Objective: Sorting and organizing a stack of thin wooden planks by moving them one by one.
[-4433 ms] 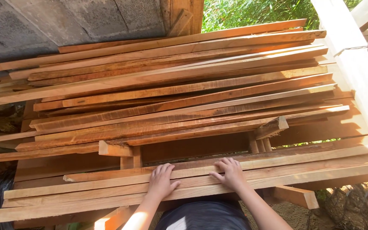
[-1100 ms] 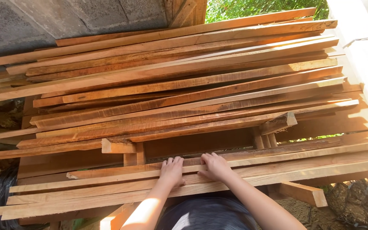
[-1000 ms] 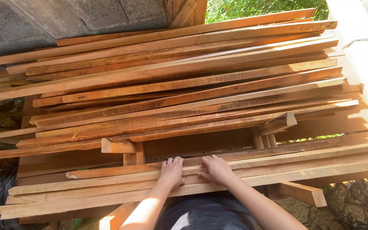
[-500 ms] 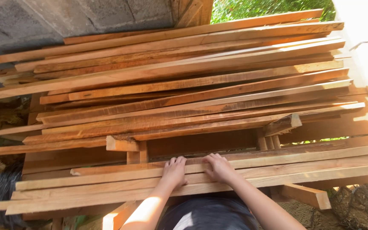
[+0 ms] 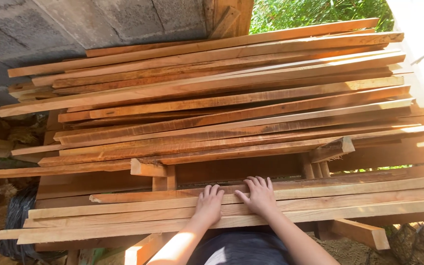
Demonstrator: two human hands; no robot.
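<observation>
So far I am only laying my left hand (image 5: 208,205) and right hand (image 5: 258,197) flat, fingers spread, on the near planks (image 5: 349,196) of the front row, gripping nothing. Nothing is lifted yet, I judge; the tall lumber stack (image 5: 222,98) behind is lying untouched.

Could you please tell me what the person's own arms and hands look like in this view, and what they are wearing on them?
Both the left hand and the right hand are bare: no gloves, rings or watch visible. The forearms show no sleeves up to the frame's edge. Fingers are uncovered; sunlight brightens the left forearm.
</observation>
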